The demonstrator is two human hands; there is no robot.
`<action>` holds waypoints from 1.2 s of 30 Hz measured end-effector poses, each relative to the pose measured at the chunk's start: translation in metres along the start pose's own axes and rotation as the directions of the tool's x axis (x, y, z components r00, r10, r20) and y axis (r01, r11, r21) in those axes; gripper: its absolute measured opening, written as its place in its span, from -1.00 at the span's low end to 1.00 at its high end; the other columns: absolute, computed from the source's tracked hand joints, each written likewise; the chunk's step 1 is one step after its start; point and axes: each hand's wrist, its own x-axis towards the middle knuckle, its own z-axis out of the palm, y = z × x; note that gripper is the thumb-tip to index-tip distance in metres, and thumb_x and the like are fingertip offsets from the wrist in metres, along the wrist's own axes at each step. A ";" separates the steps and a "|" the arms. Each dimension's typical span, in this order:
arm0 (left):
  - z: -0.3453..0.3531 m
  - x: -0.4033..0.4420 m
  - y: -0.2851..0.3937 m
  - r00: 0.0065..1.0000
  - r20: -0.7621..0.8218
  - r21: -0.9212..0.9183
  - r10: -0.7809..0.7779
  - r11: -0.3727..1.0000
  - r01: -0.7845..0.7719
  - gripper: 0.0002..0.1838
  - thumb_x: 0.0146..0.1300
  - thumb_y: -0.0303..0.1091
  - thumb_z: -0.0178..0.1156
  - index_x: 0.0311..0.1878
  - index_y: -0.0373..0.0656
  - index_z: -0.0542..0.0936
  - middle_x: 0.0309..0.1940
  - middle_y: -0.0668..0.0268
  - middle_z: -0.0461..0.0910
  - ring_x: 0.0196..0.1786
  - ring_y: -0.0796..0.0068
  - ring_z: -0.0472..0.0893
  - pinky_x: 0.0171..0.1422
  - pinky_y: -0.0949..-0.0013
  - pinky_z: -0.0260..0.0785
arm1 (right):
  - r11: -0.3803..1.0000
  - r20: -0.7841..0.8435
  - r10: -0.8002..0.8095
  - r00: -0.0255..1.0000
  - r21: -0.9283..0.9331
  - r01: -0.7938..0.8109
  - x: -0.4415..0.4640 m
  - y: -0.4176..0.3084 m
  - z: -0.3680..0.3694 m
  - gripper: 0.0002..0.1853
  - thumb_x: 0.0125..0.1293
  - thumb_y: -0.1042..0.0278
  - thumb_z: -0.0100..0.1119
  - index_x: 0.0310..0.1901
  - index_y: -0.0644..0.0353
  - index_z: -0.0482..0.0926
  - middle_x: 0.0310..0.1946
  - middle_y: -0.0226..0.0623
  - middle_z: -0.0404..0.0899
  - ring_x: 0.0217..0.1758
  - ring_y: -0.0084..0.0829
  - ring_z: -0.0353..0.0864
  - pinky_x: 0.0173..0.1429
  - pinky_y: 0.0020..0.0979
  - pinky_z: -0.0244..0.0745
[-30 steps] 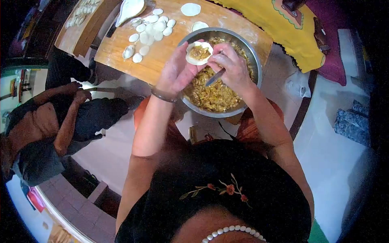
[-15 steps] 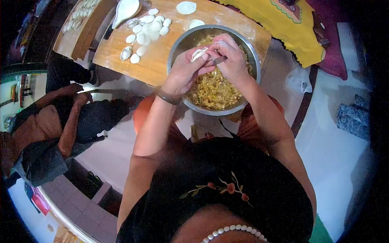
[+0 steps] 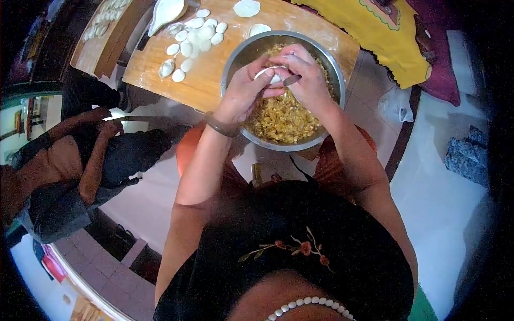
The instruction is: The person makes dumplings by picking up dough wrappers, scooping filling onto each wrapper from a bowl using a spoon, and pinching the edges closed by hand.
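Over the metal bowl (image 3: 336, 80) of chopped filling (image 3: 284, 122), both my hands meet around a folded dough wrapper (image 3: 274, 75). My left hand (image 3: 247, 88) is closed on its left side. The fingers of my right hand (image 3: 305, 75) press its upper right edge and also hold a utensil with a dark flat end (image 3: 292, 80), which points down-left beside the wrapper. Filling inside the wrapper is hidden. Left of the bowl, several small dough pieces (image 3: 205, 33) lie on the floured wooden board (image 3: 160, 80), with one filled dumpling (image 3: 166, 68) beside them.
Two flat wrappers, one at the board's top (image 3: 247, 8), lie behind the bowl. A second board (image 3: 88, 53) with dumplings stands at upper left. Another person (image 3: 64, 160) sits at left. A yellow cloth (image 3: 391, 59) and a plastic bag (image 3: 395, 105) are at right.
The wrapper was open with filling showing; it is now folded between my fingers. My right hand has moved up slightly, and the bowl appears a little further left in view.
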 end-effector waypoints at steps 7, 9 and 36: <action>0.006 -0.005 0.008 0.998 0.009 0.131 0.069 0.989 -0.070 -0.20 0.21 -0.20 0.26 0.39 -0.29 0.09 0.10 0.15 0.45 0.03 0.40 0.56 0.03 0.35 0.55 | 0.981 -0.019 0.070 0.997 0.182 -0.066 -0.002 -0.011 -0.006 -0.90 0.14 0.60 0.18 -0.29 0.34 0.54 -0.27 -0.20 0.55 -0.21 -0.34 0.57 -0.13 -0.42 0.47; 0.005 -0.007 0.010 0.993 0.087 0.179 0.086 0.979 -0.100 -0.17 0.16 -0.12 0.31 0.38 -0.28 0.15 0.08 0.18 0.46 -0.02 0.44 0.57 -0.04 0.40 0.54 | 0.965 -0.056 0.074 0.996 0.255 -0.058 0.000 -0.019 -0.010 -0.92 0.14 0.60 0.17 -0.30 0.35 0.53 -0.29 -0.19 0.55 -0.24 -0.32 0.58 -0.14 -0.42 0.48; 0.008 -0.003 0.006 0.985 -0.071 0.365 0.155 0.924 -0.119 -0.43 0.41 0.03 -0.22 0.18 -0.28 0.43 -0.41 0.37 0.55 -0.49 0.67 0.41 -0.44 0.59 0.23 | 0.993 -0.219 -0.092 0.971 0.057 0.107 0.009 -0.018 -0.016 -0.92 0.20 0.56 0.16 -0.26 0.27 0.58 -0.35 -0.25 0.55 -0.33 -0.48 0.60 -0.35 -0.47 0.50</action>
